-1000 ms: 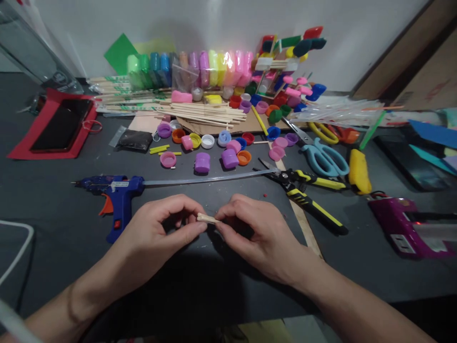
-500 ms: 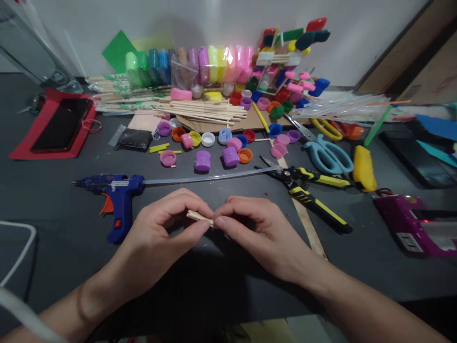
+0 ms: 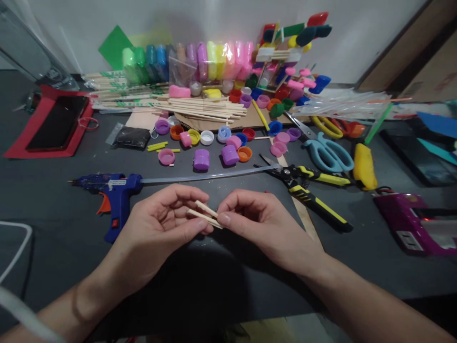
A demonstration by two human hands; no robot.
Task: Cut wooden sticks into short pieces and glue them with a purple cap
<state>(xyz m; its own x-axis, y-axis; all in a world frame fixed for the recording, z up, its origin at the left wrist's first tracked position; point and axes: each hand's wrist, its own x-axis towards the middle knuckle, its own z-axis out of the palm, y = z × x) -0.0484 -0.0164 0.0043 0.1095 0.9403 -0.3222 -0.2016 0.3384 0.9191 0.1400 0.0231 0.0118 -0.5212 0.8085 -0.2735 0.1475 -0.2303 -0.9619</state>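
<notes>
Short pale wooden sticks (image 3: 202,216) are held between my two hands, above the dark table. My left hand (image 3: 167,216) pinches one or more of them under its thumb, its other fingers curled loosely behind. Thumb and fingertips of my right hand (image 3: 255,221) close on the right end of another stick, which is angled slightly apart from the first. A blue glue gun (image 3: 119,197) lies to the left of my left hand, with a long clear glue stick (image 3: 207,176) in its back. Black-and-yellow pliers (image 3: 307,188) rest beyond my right hand.
Coloured bottle caps (image 3: 166,156) and two purple clay-like pieces (image 3: 202,159) lie ahead. Behind them are a bundle of wooden skewers (image 3: 207,109) and packed coloured clay (image 3: 200,62). Blue-handled scissors (image 3: 328,152) and a purple power box (image 3: 403,221) are at right, a phone (image 3: 57,124) at left.
The sticks, bunched together before, now show as separate pieces. My left fingers have loosened and opened out behind them. The view has shifted slightly.
</notes>
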